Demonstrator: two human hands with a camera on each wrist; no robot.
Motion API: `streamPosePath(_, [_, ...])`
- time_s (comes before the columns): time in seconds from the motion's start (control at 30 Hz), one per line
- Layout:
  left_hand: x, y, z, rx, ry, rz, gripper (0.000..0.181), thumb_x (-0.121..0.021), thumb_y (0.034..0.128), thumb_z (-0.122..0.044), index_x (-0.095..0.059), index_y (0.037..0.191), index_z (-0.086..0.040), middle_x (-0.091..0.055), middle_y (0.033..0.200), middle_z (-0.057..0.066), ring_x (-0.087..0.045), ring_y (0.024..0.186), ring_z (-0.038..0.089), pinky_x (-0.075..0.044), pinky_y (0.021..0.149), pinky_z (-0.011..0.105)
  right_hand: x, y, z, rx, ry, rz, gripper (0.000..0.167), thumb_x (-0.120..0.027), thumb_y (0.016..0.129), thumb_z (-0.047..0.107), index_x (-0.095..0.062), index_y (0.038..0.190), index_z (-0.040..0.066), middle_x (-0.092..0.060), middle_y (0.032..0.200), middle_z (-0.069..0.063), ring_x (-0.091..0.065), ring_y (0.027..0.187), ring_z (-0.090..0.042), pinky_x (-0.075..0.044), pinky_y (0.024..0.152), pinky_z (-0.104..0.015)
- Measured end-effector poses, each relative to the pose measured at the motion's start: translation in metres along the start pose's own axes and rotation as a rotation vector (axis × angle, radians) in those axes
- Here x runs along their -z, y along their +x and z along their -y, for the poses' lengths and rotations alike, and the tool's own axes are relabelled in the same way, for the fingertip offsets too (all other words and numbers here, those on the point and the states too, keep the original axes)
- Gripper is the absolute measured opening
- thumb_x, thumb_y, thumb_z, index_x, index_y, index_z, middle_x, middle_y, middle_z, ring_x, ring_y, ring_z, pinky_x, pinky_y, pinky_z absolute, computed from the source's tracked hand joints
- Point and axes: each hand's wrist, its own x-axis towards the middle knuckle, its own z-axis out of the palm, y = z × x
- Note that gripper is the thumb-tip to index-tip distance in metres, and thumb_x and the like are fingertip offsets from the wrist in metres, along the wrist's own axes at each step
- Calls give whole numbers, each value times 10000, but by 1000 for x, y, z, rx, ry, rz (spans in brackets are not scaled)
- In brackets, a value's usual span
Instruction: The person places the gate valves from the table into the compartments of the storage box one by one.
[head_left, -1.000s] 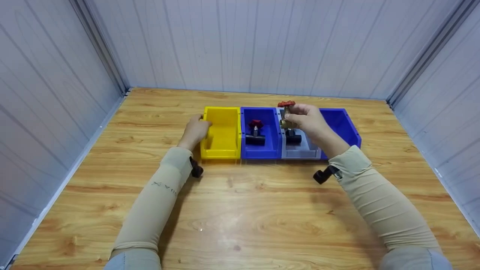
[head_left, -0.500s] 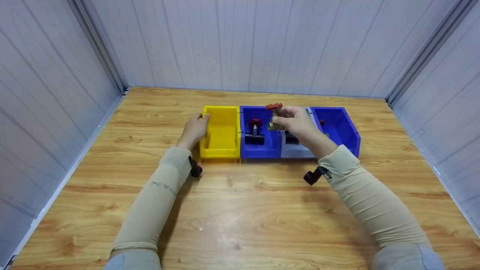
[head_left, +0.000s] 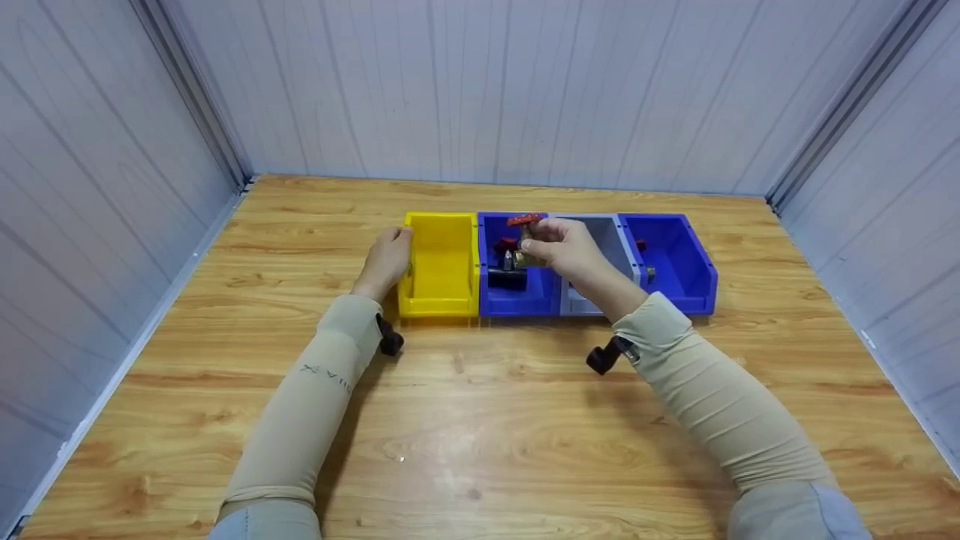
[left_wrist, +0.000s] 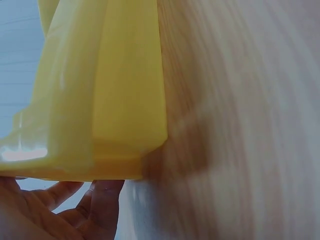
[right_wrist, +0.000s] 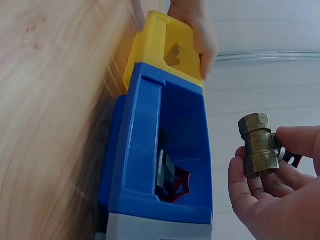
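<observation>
My right hand (head_left: 574,251) holds a brass valve (right_wrist: 259,145) with a red handwheel between thumb and fingers. It hovers above the left blue bin (head_left: 536,304). The handwheel points up in the head view, and the valve's brass body shows in the right wrist view. Inside that blue bin lies a black valve (head_left: 507,278) with a red handwheel, partly covered by the held valve. At the left wall of the yellow bin (head_left: 441,262), my left hand (head_left: 385,262) rests with its fingers touching the bin (left_wrist: 127,100); its fingers (left_wrist: 104,205) look extended in the left wrist view.
To the right, a grey bin (head_left: 611,232) is largely hidden behind my right hand. Beyond it a second blue bin (head_left: 686,262) holds a part showing red and brass. The bins stand in a row on the wooden table (head_left: 465,420), with panel walls around.
My right hand has carried the brass valve left, from over the grey bin to over the left blue bin. My left fingers have drawn back from inside the yellow bin to its left rim.
</observation>
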Motion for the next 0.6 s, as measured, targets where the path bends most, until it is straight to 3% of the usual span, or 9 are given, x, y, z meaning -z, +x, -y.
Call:
streamPosePath(0.13, [-1, 2, 2, -13, 8, -16, 604, -243, 1190, -424, -413, 1658, -82, -489, 1640, 151, -479, 1457, 311, -347, 1274, 488, -7, 1, -1, -1, -11, 8, 404, -665, 1072, 64, -621, 1453, -65, -675, 1403, -211, -697, 1041, -115, -602, 927, -246])
streamPosePath(0.37, [-1, 0, 2, -36, 11, -34, 589, -209, 1192, -393, -476, 1589, -51, -542, 1525, 187, -502, 1322, 301, -385, 1210, 488, -19, 3, 0, 4, -37, 17, 388, -671, 1073, 89, -631, 1435, -45, -683, 1401, -198, -671, 1141, -199, -574, 1028, -340])
streamPosePath(0.6, [1, -2, 2, -29, 36, -10, 620, -185, 1186, -416, -422, 1638, -65, -519, 1564, 179, -499, 1341, 313, -382, 1224, 493, -34, 4, 2, 8, -1, 39, 366, -665, 1073, 79, -638, 1414, -53, -711, 1288, -163, -686, 984, -141, -603, 895, -288])
